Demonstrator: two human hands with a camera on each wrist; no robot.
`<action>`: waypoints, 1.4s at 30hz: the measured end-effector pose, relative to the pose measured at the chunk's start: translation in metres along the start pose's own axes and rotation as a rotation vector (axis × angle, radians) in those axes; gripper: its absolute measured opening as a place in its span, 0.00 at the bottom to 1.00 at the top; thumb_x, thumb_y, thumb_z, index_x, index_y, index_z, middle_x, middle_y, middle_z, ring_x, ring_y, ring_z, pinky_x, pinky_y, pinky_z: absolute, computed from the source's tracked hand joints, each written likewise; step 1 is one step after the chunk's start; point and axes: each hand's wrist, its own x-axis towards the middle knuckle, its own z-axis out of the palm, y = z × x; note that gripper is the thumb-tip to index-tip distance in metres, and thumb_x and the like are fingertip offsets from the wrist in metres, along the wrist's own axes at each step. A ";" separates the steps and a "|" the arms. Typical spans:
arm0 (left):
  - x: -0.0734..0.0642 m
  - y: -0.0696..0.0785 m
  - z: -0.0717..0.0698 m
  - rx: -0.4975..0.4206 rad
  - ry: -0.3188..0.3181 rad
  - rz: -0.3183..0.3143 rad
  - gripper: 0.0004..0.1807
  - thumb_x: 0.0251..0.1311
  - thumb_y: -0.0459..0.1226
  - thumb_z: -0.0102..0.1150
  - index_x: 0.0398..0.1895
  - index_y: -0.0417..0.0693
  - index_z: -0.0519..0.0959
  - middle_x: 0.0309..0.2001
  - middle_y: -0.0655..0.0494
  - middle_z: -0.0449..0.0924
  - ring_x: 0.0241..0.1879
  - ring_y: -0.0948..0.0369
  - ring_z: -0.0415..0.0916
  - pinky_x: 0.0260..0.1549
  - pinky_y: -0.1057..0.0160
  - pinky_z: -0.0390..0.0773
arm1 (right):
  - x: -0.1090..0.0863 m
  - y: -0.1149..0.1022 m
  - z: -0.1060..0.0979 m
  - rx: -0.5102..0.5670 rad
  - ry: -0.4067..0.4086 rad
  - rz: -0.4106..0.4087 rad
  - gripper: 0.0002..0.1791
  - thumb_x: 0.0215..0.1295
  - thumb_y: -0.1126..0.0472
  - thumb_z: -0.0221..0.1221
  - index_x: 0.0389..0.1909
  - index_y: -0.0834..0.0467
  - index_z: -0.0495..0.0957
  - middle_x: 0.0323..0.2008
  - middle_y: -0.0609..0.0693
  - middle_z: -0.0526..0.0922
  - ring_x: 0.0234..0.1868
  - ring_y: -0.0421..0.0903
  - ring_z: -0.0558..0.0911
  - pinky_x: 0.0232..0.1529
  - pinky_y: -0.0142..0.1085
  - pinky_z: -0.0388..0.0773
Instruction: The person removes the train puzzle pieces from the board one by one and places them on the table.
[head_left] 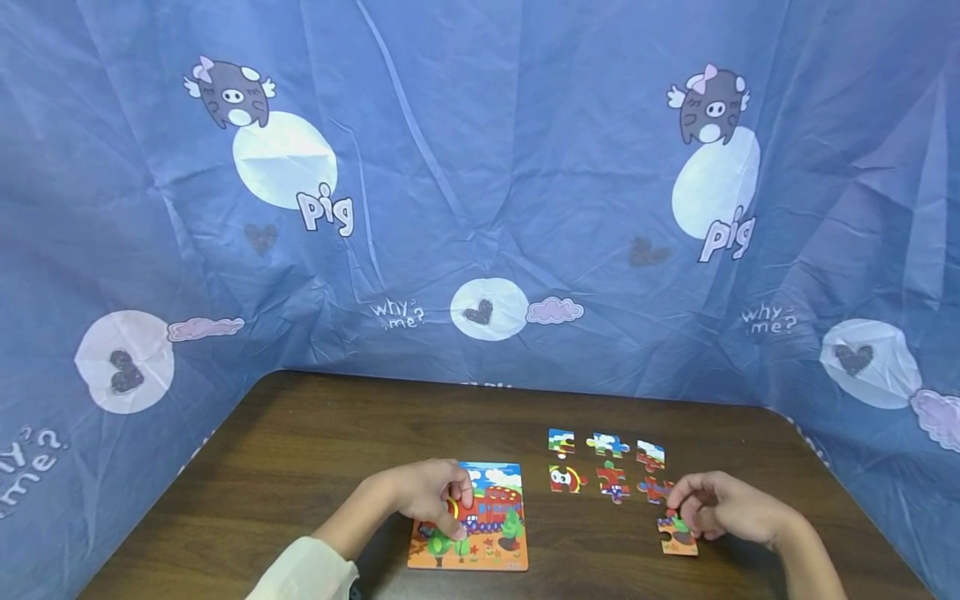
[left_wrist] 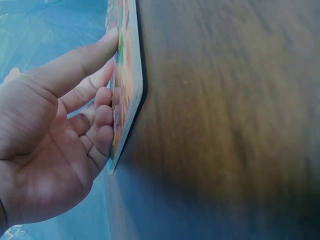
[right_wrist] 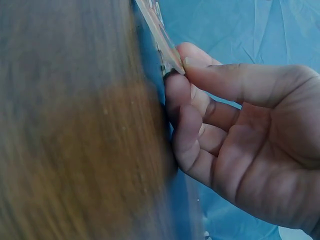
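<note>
My left hand [head_left: 435, 493] rests on a flat picture board [head_left: 498, 554] showing a red train, green trees and a blue sky. In the left wrist view, the thumb and fingers [left_wrist: 104, 115] touch the board's face, and I see no separate piece between them. Over to the right, my right hand [head_left: 723, 508] pinches a jigsaw piece [head_left: 681, 546] with a green tree and orange ground. Seen from the right wrist, this piece [right_wrist: 165, 45] is tilted, its corner between thumb and index finger. The other right fingers curl beneath, near the table.
Several jigsaw pieces lie in two rows between the hands, including a sky piece [head_left: 606, 444], a face piece [head_left: 566, 478] and a red train piece [head_left: 612, 483]. They lie on a dark wooden table [head_left: 337, 425]. A blue printed cloth [head_left: 480, 167] hangs behind and at the sides.
</note>
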 end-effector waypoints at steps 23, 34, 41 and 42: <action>-0.001 -0.001 -0.001 -0.029 -0.015 0.010 0.16 0.51 0.32 0.79 0.37 0.49 0.78 0.40 0.53 0.70 0.39 0.59 0.67 0.38 0.63 0.71 | 0.001 -0.004 0.002 -0.059 0.063 0.032 0.20 0.53 0.78 0.51 0.49 0.73 0.74 0.33 0.52 0.77 0.32 0.43 0.76 0.29 0.32 0.73; 0.000 -0.002 0.000 -0.037 -0.017 0.003 0.16 0.51 0.32 0.79 0.37 0.49 0.78 0.40 0.53 0.71 0.39 0.59 0.67 0.38 0.62 0.71 | 0.010 -0.022 0.012 -0.129 0.066 -0.030 0.12 0.62 0.75 0.55 0.47 0.72 0.74 0.35 0.55 0.79 0.31 0.41 0.76 0.28 0.30 0.73; 0.001 -0.004 0.000 -0.039 -0.010 0.010 0.16 0.50 0.32 0.79 0.36 0.49 0.78 0.40 0.53 0.71 0.39 0.59 0.67 0.38 0.63 0.70 | 0.022 -0.043 0.028 -0.223 0.092 -0.079 0.12 0.69 0.66 0.61 0.48 0.69 0.75 0.34 0.53 0.79 0.31 0.40 0.77 0.28 0.31 0.75; 0.001 -0.003 0.000 -0.038 -0.008 0.011 0.16 0.50 0.32 0.79 0.36 0.49 0.78 0.40 0.53 0.71 0.39 0.59 0.67 0.38 0.63 0.70 | 0.024 -0.046 0.030 -0.240 0.095 -0.080 0.12 0.69 0.65 0.62 0.48 0.68 0.75 0.34 0.53 0.79 0.31 0.40 0.77 0.28 0.32 0.76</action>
